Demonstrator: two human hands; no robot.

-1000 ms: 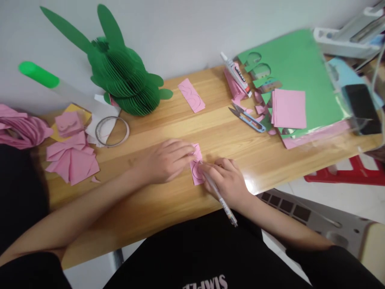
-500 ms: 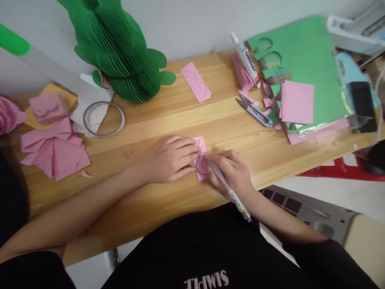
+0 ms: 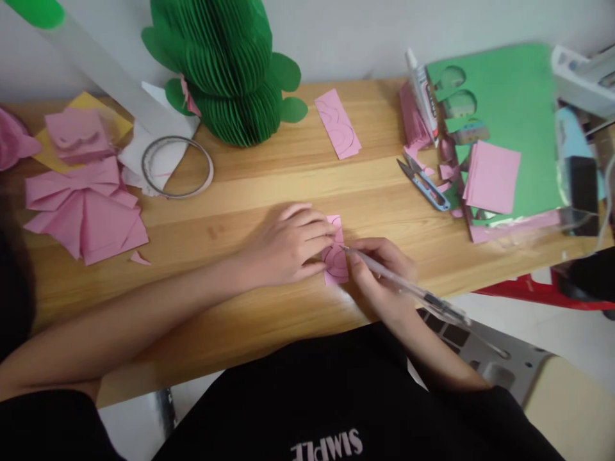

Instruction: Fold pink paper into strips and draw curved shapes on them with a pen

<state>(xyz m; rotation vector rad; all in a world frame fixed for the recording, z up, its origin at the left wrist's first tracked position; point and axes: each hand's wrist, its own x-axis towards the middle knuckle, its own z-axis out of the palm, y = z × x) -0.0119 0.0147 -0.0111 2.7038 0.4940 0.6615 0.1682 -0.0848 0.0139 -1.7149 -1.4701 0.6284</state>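
Note:
A narrow pink paper strip (image 3: pixel 337 262) with curved dark lines drawn on it lies near the table's front edge. My left hand (image 3: pixel 295 246) rests flat with its fingers stretched out, the fingertips pressing on the strip's left side. In my right hand (image 3: pixel 382 272) is a slim clear-barrelled pen (image 3: pixel 408 285), its tip at the strip's right edge and its back end pointing down to the right. Farther back lies another pink strip (image 3: pixel 337 125) with similar drawn curves.
A green honeycomb paper figure (image 3: pixel 228 70) stands behind. Left are a tape roll (image 3: pixel 207 182) and folded pink paper (image 3: pixel 91 211). Thread snips (image 3: pixel 425 186), a glue tube (image 3: pixel 423 96), pink squares (image 3: pixel 494 176) and green sheets (image 3: pixel 514 109) lie right.
The view has shifted, so the table things appear farther right. My right hand has tilted the pen lower and drawn back slightly from the strip. My left hand still holds the strip down.

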